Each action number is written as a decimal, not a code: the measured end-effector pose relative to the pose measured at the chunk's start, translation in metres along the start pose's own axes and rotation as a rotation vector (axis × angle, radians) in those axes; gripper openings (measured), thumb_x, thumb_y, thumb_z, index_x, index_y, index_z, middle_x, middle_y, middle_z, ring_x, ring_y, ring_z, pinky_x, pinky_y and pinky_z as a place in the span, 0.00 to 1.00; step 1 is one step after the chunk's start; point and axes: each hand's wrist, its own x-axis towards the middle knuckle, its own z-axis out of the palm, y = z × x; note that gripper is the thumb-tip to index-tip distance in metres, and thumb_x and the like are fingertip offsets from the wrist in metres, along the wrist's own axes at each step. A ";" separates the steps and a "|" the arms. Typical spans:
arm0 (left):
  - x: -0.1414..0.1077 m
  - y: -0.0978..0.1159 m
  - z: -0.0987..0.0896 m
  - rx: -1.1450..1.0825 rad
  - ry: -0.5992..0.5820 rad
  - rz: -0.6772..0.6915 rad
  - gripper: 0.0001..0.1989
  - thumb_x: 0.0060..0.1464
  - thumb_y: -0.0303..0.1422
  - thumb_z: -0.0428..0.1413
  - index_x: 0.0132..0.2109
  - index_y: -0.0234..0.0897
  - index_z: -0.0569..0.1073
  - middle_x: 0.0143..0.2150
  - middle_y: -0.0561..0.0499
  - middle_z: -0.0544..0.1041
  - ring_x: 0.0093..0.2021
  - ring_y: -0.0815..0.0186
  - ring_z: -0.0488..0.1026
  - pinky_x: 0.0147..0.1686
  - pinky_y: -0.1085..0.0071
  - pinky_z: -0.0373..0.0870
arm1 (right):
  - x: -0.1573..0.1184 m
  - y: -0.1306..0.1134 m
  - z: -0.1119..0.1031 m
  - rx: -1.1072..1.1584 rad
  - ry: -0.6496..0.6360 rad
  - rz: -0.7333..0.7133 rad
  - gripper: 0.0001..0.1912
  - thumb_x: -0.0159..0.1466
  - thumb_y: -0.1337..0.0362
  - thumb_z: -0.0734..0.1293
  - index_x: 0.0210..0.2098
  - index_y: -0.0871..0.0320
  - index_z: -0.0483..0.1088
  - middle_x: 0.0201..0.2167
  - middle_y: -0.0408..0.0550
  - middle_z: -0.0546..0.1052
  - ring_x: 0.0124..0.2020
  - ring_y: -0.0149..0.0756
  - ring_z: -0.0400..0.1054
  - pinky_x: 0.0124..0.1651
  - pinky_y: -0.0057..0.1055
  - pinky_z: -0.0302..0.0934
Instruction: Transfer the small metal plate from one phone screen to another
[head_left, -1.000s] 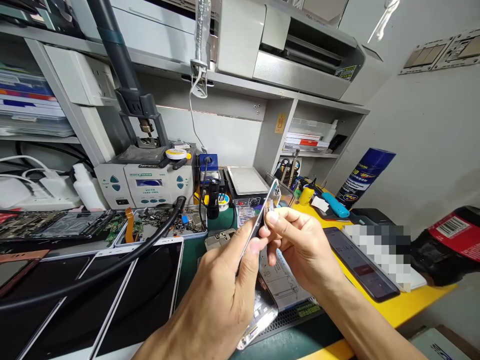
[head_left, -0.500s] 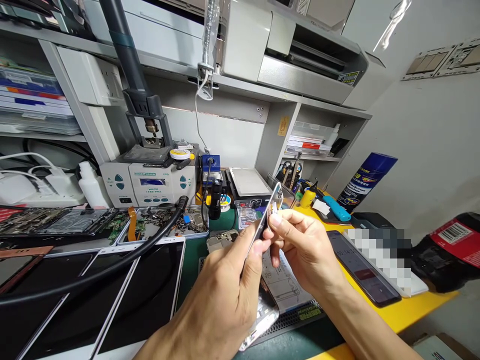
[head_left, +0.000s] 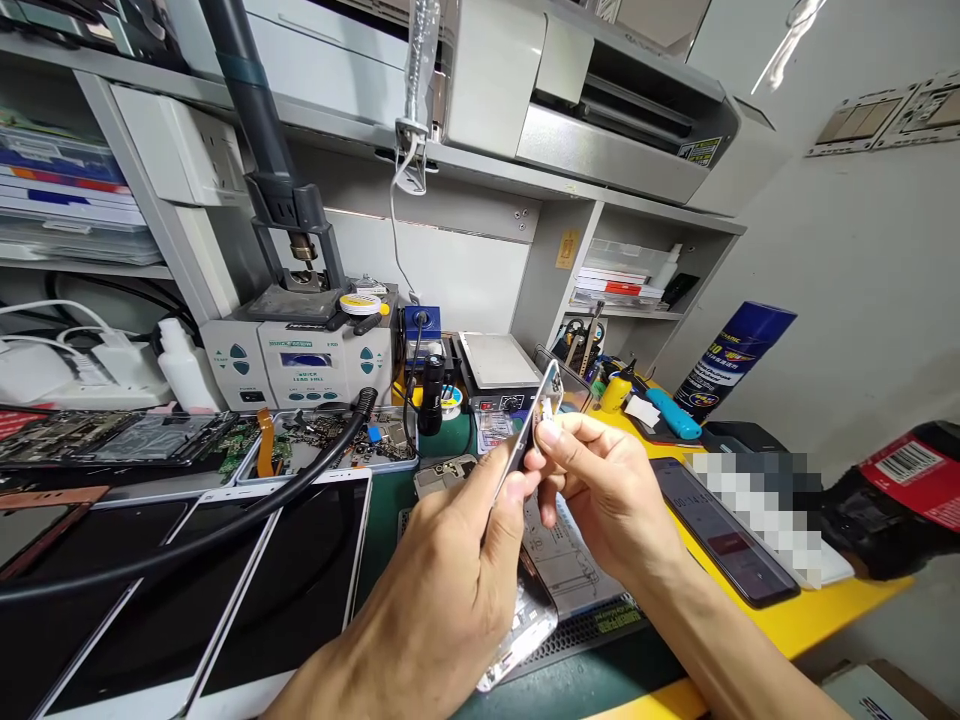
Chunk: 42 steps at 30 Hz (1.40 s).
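Note:
A thin phone frame (head_left: 526, 432) is tilted up on edge at the centre, its silvery rim towards me. My left hand (head_left: 457, 570) is closed round its lower part, thumb against the inner side. My right hand (head_left: 596, 480) is closed in a pinch at the frame's inner face, near a small whitish piece (head_left: 547, 410) at the fingertips; its shape is partly hidden. Under the hands, a silver phone housing (head_left: 525, 630) and a phone-shaped panel with line drawings (head_left: 574, 560) lie on a perforated metal stand (head_left: 585, 640).
White-edged phone screens (head_left: 292, 570) lie at the left, crossed by a black hose (head_left: 247, 520). Behind stand a soldering station (head_left: 304, 365) and a black flashlight (head_left: 431, 395). At the right are a phone showing a timer (head_left: 724, 530), a blue spray can (head_left: 731, 360) and a dark bottle (head_left: 900, 500).
Both hands and the phone frame are held almost as before. The view has shifted very slightly, and the right hand's fingers sit marginally lower.

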 end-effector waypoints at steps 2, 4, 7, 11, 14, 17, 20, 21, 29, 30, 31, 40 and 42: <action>0.000 0.000 0.000 -0.010 -0.009 -0.009 0.13 0.72 0.34 0.44 0.56 0.41 0.70 0.41 0.53 0.80 0.33 0.72 0.76 0.34 0.75 0.72 | 0.000 0.000 0.000 -0.006 -0.007 0.002 0.11 0.59 0.60 0.77 0.28 0.61 0.78 0.24 0.45 0.79 0.22 0.31 0.75 0.18 0.21 0.68; 0.000 0.000 0.000 -0.035 -0.017 -0.013 0.14 0.72 0.34 0.43 0.56 0.41 0.70 0.42 0.52 0.81 0.34 0.72 0.76 0.36 0.75 0.73 | 0.000 0.000 -0.001 -0.003 -0.006 0.002 0.11 0.59 0.60 0.77 0.28 0.61 0.78 0.24 0.45 0.79 0.22 0.31 0.74 0.18 0.21 0.68; -0.001 0.000 0.000 -0.050 -0.024 -0.020 0.14 0.72 0.34 0.43 0.55 0.40 0.71 0.43 0.51 0.81 0.35 0.71 0.77 0.36 0.75 0.73 | 0.000 0.000 -0.001 0.006 0.004 -0.002 0.12 0.59 0.59 0.77 0.27 0.61 0.77 0.24 0.45 0.79 0.22 0.31 0.74 0.17 0.20 0.67; -0.001 0.000 0.000 -0.041 -0.019 -0.038 0.14 0.72 0.35 0.43 0.55 0.41 0.71 0.41 0.52 0.80 0.34 0.70 0.76 0.36 0.74 0.73 | -0.001 0.000 -0.001 -0.001 -0.008 0.000 0.11 0.59 0.60 0.77 0.28 0.60 0.78 0.24 0.45 0.79 0.22 0.30 0.75 0.18 0.20 0.68; 0.000 0.000 0.001 -0.043 -0.015 -0.043 0.14 0.72 0.35 0.43 0.54 0.40 0.71 0.41 0.51 0.80 0.35 0.70 0.76 0.37 0.73 0.74 | -0.001 -0.001 0.000 -0.008 -0.004 0.013 0.11 0.59 0.59 0.77 0.28 0.61 0.77 0.24 0.45 0.79 0.23 0.32 0.75 0.18 0.20 0.67; 0.002 0.001 0.001 -0.040 -0.016 -0.024 0.15 0.72 0.35 0.43 0.54 0.39 0.71 0.42 0.50 0.80 0.36 0.70 0.77 0.36 0.74 0.73 | -0.001 -0.001 0.000 0.003 0.015 0.015 0.13 0.58 0.58 0.78 0.27 0.61 0.77 0.23 0.45 0.78 0.23 0.33 0.76 0.17 0.20 0.67; 0.002 0.001 0.001 -0.021 -0.006 0.017 0.14 0.72 0.33 0.43 0.55 0.40 0.71 0.39 0.53 0.79 0.34 0.72 0.76 0.33 0.76 0.72 | -0.001 -0.001 0.000 -0.006 0.009 0.009 0.12 0.58 0.58 0.78 0.28 0.61 0.77 0.23 0.45 0.79 0.23 0.32 0.75 0.17 0.20 0.67; 0.002 0.001 0.001 -0.010 0.000 0.033 0.14 0.72 0.32 0.43 0.55 0.40 0.71 0.37 0.54 0.79 0.33 0.72 0.76 0.32 0.77 0.72 | -0.001 -0.001 -0.001 -0.011 0.005 0.006 0.11 0.58 0.59 0.78 0.28 0.60 0.78 0.23 0.45 0.79 0.23 0.32 0.75 0.17 0.20 0.67; -0.003 -0.005 0.007 0.272 0.167 0.298 0.20 0.69 0.25 0.46 0.66 0.32 0.64 0.50 0.47 0.82 0.47 0.68 0.81 0.50 0.75 0.77 | -0.002 -0.002 -0.001 0.042 -0.026 -0.036 0.10 0.61 0.61 0.76 0.28 0.60 0.78 0.22 0.43 0.79 0.21 0.32 0.76 0.19 0.21 0.69; -0.004 -0.005 0.007 0.309 0.184 0.326 0.21 0.69 0.25 0.47 0.66 0.31 0.63 0.50 0.45 0.82 0.47 0.67 0.81 0.50 0.73 0.77 | -0.003 -0.002 -0.001 0.049 -0.037 -0.040 0.09 0.61 0.61 0.76 0.28 0.60 0.78 0.22 0.43 0.79 0.21 0.32 0.76 0.19 0.21 0.69; -0.004 -0.006 0.007 0.336 0.194 0.347 0.21 0.68 0.25 0.47 0.66 0.29 0.63 0.49 0.44 0.82 0.47 0.66 0.81 0.50 0.72 0.78 | -0.003 -0.002 -0.001 0.053 -0.047 -0.041 0.09 0.61 0.61 0.76 0.28 0.59 0.78 0.22 0.44 0.79 0.21 0.32 0.76 0.19 0.21 0.69; -0.006 -0.007 0.006 0.482 0.210 0.452 0.22 0.65 0.22 0.47 0.64 0.24 0.63 0.48 0.37 0.82 0.45 0.57 0.82 0.45 0.61 0.83 | -0.004 -0.002 -0.004 0.048 -0.113 -0.088 0.08 0.63 0.64 0.74 0.29 0.59 0.78 0.22 0.44 0.79 0.20 0.29 0.74 0.21 0.21 0.70; -0.006 -0.007 0.007 0.499 0.230 0.467 0.23 0.64 0.22 0.48 0.65 0.26 0.62 0.46 0.38 0.82 0.43 0.57 0.82 0.43 0.61 0.84 | -0.005 -0.001 -0.004 0.043 -0.116 -0.108 0.08 0.63 0.63 0.74 0.29 0.59 0.78 0.22 0.44 0.79 0.20 0.30 0.74 0.22 0.22 0.70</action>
